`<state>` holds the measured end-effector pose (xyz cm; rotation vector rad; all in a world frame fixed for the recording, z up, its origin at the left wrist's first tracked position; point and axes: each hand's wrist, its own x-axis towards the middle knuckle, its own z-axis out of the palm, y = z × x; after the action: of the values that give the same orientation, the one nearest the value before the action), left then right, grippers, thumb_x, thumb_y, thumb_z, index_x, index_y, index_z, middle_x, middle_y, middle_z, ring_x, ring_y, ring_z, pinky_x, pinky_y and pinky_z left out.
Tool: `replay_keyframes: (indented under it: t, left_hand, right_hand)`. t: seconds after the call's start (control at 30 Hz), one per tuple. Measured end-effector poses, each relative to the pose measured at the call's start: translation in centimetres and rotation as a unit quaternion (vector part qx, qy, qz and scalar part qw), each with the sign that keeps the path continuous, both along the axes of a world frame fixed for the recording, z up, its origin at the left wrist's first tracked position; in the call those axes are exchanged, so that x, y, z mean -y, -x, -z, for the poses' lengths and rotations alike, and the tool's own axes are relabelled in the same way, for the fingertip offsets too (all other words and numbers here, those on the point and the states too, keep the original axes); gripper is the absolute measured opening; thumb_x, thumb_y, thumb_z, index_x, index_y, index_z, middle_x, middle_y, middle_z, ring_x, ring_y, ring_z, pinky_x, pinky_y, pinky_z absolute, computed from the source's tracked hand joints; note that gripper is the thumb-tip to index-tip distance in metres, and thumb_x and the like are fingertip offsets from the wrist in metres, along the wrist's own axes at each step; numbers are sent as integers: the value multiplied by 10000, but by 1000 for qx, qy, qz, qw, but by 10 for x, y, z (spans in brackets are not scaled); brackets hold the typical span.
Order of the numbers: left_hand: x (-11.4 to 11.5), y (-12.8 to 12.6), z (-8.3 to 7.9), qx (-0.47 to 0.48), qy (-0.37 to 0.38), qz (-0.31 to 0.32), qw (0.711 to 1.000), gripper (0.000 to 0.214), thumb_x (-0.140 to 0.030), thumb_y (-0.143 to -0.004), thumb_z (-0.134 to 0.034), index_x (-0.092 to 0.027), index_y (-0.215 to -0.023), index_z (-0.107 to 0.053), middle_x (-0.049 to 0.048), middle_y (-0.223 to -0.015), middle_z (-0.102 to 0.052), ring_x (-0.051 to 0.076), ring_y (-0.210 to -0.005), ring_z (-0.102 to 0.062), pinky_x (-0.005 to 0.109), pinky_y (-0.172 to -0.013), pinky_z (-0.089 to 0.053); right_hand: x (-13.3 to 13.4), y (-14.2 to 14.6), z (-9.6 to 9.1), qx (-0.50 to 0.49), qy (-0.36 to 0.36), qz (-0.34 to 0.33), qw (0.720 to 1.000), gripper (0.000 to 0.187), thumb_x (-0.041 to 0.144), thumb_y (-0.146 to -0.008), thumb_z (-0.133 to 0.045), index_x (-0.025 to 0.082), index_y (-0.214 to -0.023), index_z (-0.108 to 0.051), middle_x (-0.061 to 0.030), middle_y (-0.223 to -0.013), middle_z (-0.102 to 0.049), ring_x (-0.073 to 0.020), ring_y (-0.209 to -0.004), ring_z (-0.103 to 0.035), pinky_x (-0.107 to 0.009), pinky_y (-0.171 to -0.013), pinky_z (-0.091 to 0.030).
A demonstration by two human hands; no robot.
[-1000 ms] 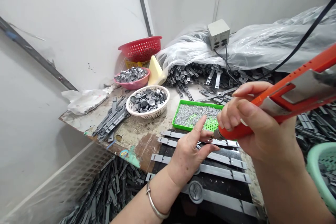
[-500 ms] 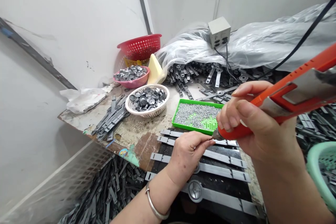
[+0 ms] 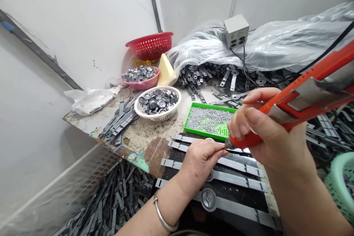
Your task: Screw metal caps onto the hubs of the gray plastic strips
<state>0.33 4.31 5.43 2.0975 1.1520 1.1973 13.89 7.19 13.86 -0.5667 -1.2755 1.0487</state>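
Note:
My right hand is wrapped around an orange electric screwdriver, its nose angled down to the left. At that tip, the thumb and fingers of my left hand are pinched together; whatever lies between them is too small to make out. Below both hands, several grey plastic strips lie in rows across a black board. The nearest strip has a round centre piece. Just behind the hands is a green tray of small metal screws.
A white basket and a pink bowl hold round grey parts. Behind them stands a red basket. A power box rests on plastic-covered piles at the back. Loose strips lie left; a mint basket is at right.
The view has shifted slightly, so the table and its contents appear a little further right. Both hands keep their hold, with the screwdriver tip still at my left fingertips.

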Motion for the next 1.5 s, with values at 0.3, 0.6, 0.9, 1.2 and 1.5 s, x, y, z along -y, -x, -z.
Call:
replay_keyframes:
  t: [0.3,0.6,0.9,1.2,1.5]
  left_hand:
    - [16,10,18,-250,40,-123,960,527,-464,-824,-632,-69,-1163,-552,197,-1285,-524,309,-1233,-457,460,-1033,-378]
    - [15,7,47,-366,76,-99,922,927,-729,-851,-270,15,-1402,-317,227,-1500,-215,328,-1406,-105,482,-1139,-191]
    - [16,4,52,-375,70,-105,919,933,-742,-837,-273,-2,-1401,-340,208,-1501,-226,320,-1409,-118,477,-1143,-174]
    - [16,4,46,-371,103,-97,918,923,-744,-833,-288,-25,-1411,-336,182,-1510,-219,309,-1412,-108,468,-1146,-169]
    - [16,4,46,-367,99,-96,920,918,-734,-834,-311,-14,-1403,-346,194,-1505,-225,312,-1412,-115,467,-1146,-174]
  right_hand:
    - [-10,2,-6,24,21,45,998,167,251,-757,-690,226,-847,-552,73,-468,-506,-105,-378,-477,-273,-405,-456]
    - [-22,37,9,144,103,150,973,254,376,-698,-700,199,-810,-556,50,-475,-520,-136,-396,-519,-273,-381,-454]
    - [-38,44,49,183,133,198,954,336,454,-694,-705,174,-836,-587,25,-549,-554,-131,-423,-537,-261,-385,-452]
    - [-40,53,51,163,144,222,951,291,404,-684,-703,171,-796,-569,41,-489,-536,-136,-417,-540,-284,-427,-500]
    - [-37,51,53,157,151,211,953,296,397,-679,-716,165,-784,-564,30,-483,-558,-143,-420,-548,-272,-406,-484]
